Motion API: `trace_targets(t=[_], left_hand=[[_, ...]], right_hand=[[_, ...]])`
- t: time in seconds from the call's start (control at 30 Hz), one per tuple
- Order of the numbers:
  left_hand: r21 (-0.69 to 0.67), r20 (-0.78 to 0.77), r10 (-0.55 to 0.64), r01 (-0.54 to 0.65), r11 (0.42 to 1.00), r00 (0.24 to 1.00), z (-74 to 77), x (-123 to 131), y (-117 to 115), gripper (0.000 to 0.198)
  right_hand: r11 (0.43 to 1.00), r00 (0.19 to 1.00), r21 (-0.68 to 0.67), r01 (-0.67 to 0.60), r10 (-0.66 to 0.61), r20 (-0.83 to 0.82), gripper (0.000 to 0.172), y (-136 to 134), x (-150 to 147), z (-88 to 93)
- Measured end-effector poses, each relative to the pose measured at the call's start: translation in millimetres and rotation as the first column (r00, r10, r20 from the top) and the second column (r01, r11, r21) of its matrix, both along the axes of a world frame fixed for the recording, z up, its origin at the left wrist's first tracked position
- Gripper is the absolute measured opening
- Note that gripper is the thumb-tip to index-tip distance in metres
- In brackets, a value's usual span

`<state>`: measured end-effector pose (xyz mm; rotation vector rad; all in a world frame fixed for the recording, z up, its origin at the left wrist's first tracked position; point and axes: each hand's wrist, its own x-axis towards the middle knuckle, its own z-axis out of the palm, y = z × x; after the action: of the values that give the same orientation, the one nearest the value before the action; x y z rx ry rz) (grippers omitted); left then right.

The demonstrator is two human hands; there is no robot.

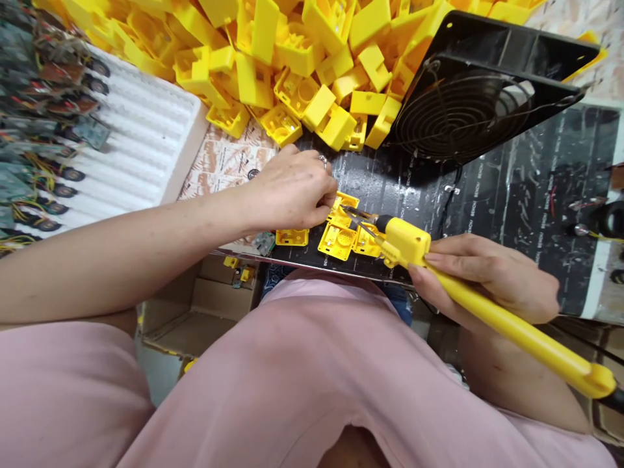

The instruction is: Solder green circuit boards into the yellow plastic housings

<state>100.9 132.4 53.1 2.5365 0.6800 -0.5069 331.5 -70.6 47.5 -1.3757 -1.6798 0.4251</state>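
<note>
My right hand (487, 273) is wrapped round a yellow soldering iron (531, 335), whose dark front end and thin metal tip point left. The tip reaches over a small yellow plastic housing (347, 201) on the black work mat. Against that housing's left edge, my left hand (297, 185) is closed, its fingers curled down; what they pinch is hidden. Just in front lie more open housings (337, 240), with round speaker-like grilles inside. Left of these sits another yellow housing (292, 237), beside a small green circuit board (264, 243).
A heap of yellow housings (292, 52) covers the back. To its right stands a black fan (458, 110) with a wire guard. At left, a white foam tray (146, 130) bears wired circuit boards (34, 162). A cardboard box (195, 312) sits below the table edge.
</note>
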Motion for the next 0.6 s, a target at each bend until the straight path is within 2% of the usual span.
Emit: trace_targets(t=[0.17,0.3,0.43,0.6], left_hand=[[-0.030,-0.042,0.024,-0.026,0.999,0.999,1.9,2.2,-0.1,0.021],[-0.025,-0.057,0.035,-0.036,0.999,0.998,4.8,5.1,-1.2,0.018],[0.004,-0.037,0.005,-0.005,1.000,0.999,3.1,3.9,-1.3,0.018],[0.029,-0.039,-0.017,0.018,0.999,0.999,1.0,3.4,-1.2,0.020]], right_hand=[[0.995,1.000,-0.096,0.017,-0.016,0.012,0.019,0.5,-0.7,10.4],[1.000,1.000,-0.019,0.006,-0.006,-0.019,0.019,3.4,-4.5,6.9],[0.997,0.998,0.045,-0.060,0.059,0.025,0.017,11.4,-9.4,0.7],[0.998,0.998,0.007,-0.061,0.061,0.034,0.014,7.4,-2.4,-2.1]])
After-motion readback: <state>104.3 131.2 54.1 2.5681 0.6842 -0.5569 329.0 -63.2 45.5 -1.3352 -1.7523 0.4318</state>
